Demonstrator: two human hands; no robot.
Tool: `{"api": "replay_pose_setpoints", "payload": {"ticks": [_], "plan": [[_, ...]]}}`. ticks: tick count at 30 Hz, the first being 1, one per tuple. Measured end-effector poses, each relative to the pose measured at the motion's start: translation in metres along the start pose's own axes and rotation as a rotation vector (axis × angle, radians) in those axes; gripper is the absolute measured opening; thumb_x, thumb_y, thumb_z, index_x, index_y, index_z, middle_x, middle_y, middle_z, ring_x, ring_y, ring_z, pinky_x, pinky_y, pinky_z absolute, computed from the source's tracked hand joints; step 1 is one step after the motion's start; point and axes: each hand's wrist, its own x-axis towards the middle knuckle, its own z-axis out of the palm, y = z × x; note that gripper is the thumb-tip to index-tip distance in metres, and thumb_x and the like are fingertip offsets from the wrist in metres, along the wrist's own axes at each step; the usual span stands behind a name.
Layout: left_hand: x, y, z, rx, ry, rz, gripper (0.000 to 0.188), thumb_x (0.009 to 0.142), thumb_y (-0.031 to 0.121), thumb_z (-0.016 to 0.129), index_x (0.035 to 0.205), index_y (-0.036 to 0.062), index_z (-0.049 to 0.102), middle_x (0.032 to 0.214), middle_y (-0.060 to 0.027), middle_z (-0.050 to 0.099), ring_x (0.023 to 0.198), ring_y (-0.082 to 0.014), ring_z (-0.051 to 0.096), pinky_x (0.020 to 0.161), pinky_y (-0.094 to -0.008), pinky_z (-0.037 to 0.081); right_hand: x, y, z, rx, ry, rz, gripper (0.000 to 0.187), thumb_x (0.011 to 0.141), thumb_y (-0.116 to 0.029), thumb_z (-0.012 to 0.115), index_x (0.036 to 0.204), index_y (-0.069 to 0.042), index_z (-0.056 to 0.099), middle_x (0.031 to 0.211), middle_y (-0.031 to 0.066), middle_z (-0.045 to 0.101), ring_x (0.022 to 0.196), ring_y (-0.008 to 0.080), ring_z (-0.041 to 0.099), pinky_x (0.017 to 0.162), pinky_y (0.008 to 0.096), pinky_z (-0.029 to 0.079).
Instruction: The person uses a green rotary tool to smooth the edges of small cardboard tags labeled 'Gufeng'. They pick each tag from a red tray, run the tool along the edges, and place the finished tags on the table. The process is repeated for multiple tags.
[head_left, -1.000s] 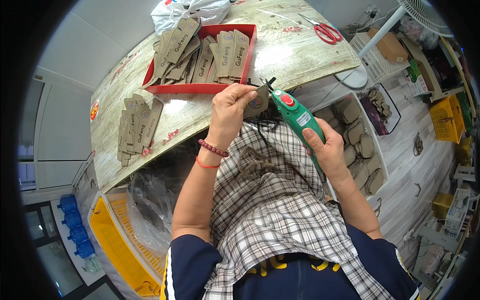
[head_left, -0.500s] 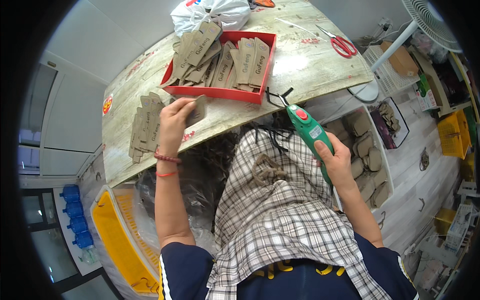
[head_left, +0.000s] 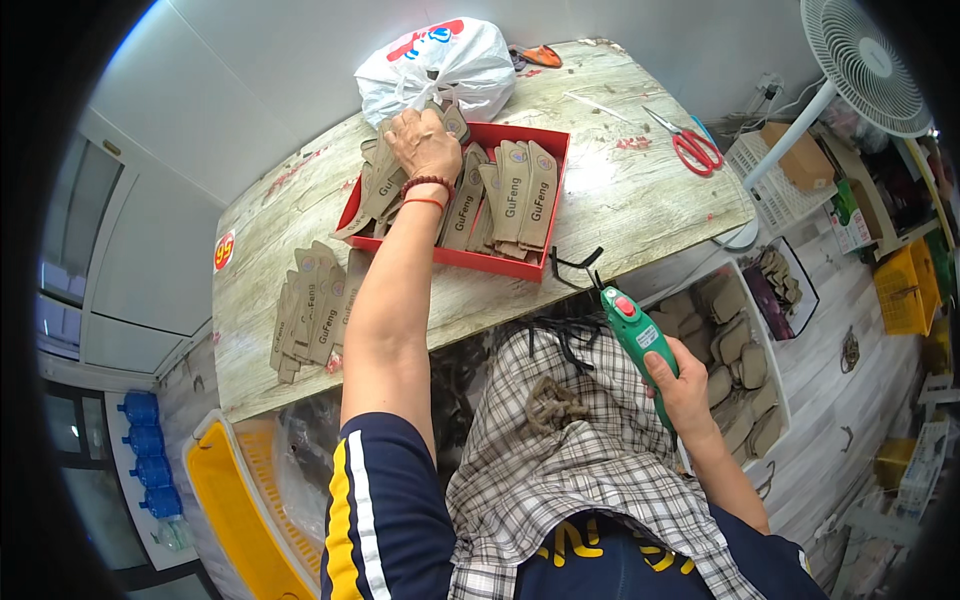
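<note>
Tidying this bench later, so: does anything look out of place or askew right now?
Mostly orderly. The brown card tags in the red tray lie jumbled at its left end, where the left hand reaches, some poking over the rim. The red-handled scissors lie open on the wooden tabletop. No spill or damage shows.

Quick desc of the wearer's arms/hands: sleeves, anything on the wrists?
Both forearms are bare. The left hand has two bands at the wrist: a dark red beaded bracelet and a thin red cord beside it. The left upper arm wears a short navy sleeve with yellow and white stripes. The right hand shows no wristwear or gloves.
</note>
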Motion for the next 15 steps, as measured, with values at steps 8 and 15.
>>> {"api": "replay_pose_setpoints", "payload": {"ticks": [8, 15], "plan": [[-0.036, 0.029, -0.05, -1.116, 0.124, -0.31, 0.016, 0.081, -0.004, 0.061, 0.095, 0.0031, 0.064, 0.089, -0.0046, 0.062, 0.083, -0.02, 0.061, 0.076, -0.0327, 0.05, 0.012, -0.025, 0.008, -0.024, 0.007, -0.088, 0.042, 0.092, -0.033, 0.066, 0.115, 0.001, 0.062, 0.07, -0.0009, 0.056, 0.057, 0.0049, 0.048, 0.051, 0.0237, 0.04], [-0.145, 0.095, -0.12, -2.076, -0.048, -0.91, 0.006, 0.094, 0.005, 0.059, 0.098, 0.0011, 0.06, 0.092, -0.0057, 0.067, 0.078, -0.0125, 0.063, 0.07, -0.0251, 0.052, 0.006, -0.033, 0.018, -0.023, 0.047, -0.147, 0.041, 0.092, -0.032, 0.066, 0.115, 0.001, 0.061, 0.07, -0.0008, 0.057, 0.06, 0.0033, 0.046, 0.054, 0.0222, 0.04]]}}
